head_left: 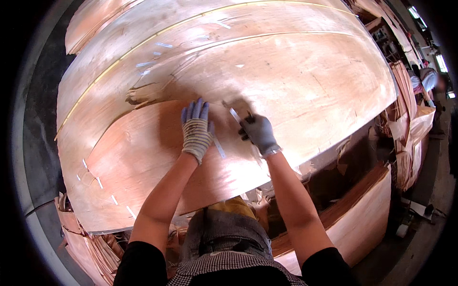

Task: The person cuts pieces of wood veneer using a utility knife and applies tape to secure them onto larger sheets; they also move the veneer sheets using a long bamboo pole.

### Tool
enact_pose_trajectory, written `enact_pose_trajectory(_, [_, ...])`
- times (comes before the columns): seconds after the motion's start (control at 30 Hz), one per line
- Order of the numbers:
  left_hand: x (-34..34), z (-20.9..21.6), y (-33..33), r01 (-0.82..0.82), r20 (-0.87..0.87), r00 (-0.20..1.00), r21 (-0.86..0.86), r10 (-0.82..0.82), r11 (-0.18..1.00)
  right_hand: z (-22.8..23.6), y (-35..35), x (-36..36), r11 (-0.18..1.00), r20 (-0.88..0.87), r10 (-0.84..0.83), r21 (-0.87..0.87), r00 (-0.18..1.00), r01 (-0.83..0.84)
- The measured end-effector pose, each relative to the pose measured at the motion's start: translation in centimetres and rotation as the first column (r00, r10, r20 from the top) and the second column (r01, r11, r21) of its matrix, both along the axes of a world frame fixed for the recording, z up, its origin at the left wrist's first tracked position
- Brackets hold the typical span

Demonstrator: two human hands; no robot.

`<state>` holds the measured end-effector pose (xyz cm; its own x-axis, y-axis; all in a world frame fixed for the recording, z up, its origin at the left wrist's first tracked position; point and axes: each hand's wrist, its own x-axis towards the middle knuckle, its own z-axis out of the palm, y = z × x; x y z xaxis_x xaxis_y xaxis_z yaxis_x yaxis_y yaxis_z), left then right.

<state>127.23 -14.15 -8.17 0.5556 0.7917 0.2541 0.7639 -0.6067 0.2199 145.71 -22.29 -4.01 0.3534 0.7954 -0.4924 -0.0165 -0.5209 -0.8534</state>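
Note:
My left hand, in a striped knit glove with bluish fingers, lies flat with fingers stretched on a reddish sheet of wood veneer. Beside its wrist, a white tape strip is stuck on the wood. To the right, my right hand, in a grey glove, is closed with its fingers curled. A short strip of white tape sticks out from those fingers, just over the paler veneer. A ragged, split hole shows along the reddish sheet's far edge.
More tape pieces dot the far part of the sheet and its near left corner. A thin yellow line curves across the far side. Veneer stacks stand at the near right. Another person is at the far right.

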Motion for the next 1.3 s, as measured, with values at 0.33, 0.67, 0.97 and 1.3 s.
enact_pose_trajectory(0.33, [5.0,0.5,1.5,0.317,-0.165,0.909,-0.324,-0.383,0.892,-5.9,0.9,-1.0,0.994,0.712,0.09,-0.104,0.696,-0.022])
enact_pose_trajectory(0.67, [3.4,-2.0,-1.5,0.495,-0.035,0.866,-0.082,-0.499,0.865,-2.4,-1.0,3.2,0.982,0.693,0.177,-0.082,0.698,-0.167])
enact_pose_trajectory(0.97, [-23.7,5.3,5.1,-0.221,-0.096,0.974,-0.263,0.203,0.939,2.4,1.5,-10.5,0.919,-0.077,0.325,-0.211,0.942,-0.334])
enact_pose_trajectory(1.3, [-37.5,-0.3,8.4,-0.425,-0.123,0.9,-0.043,0.417,0.904,-0.9,21.4,-39.5,0.847,-0.064,0.526,-0.045,0.848,-0.529])
